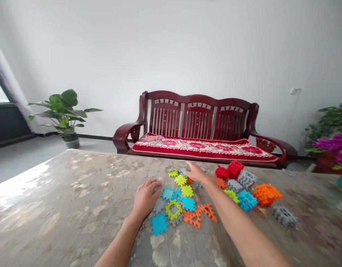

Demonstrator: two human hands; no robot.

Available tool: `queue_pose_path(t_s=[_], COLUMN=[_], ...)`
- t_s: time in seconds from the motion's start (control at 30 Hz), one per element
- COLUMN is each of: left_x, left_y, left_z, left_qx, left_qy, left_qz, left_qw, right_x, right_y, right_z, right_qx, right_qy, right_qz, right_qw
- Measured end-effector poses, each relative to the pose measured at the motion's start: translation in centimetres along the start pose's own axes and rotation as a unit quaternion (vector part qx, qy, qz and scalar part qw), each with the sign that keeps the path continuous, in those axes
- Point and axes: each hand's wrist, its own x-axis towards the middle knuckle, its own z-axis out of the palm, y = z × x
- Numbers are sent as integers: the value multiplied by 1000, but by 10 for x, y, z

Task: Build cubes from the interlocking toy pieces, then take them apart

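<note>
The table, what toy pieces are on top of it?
Flat blue, green, orange and grey pieces lie on the table beside the left hand; toothed stacks sit farther right. Anything under the left hand or behind the right hand is hidden.

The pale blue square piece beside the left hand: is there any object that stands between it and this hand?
Nothing visible does. The left hand has its thumb side right next to the pale blue square piece; the grey piece lies nearer to the person, off that short path.
</note>
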Motion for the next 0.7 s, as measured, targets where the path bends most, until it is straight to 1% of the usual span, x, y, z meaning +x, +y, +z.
queue_pose_path(t_s=[0.07, 0.17, 0.3, 0.43, 0.5, 0.57, 0.7], left_x=[0, 0, 0, 0, 0, 0, 0], left_y=[1, 2, 2, 1, 0, -1, -2], left_z=[0, -1, -1, 0, 0, 1, 2], left_qx=[1, 2, 2, -1, -2, -2, -3], left_qy=[0, 0, 1, 4, 5, 6, 6], left_qz=[-3, -5, -6, -5, -4, -3, 2], left_qw=[1000, 1000, 1000, 1000, 1000, 1000, 1000], right_x=[6, 5, -8, -23, -26, -26, -19], right_y=[-6, -17, -30, -36, -34, -27, 0], right_z=[4, 8, 11, 10, 6, 0, -15], right_qx=[-4, -13, -15, 5, 16, 15, -39], right_qy=[-11, -21, -14, -14, -12, 4, 71], right_qz=[-8, -17, -27, -63, -75, -65, 23], right_qw=[1000, 1000, 999, 998, 997, 998, 996])
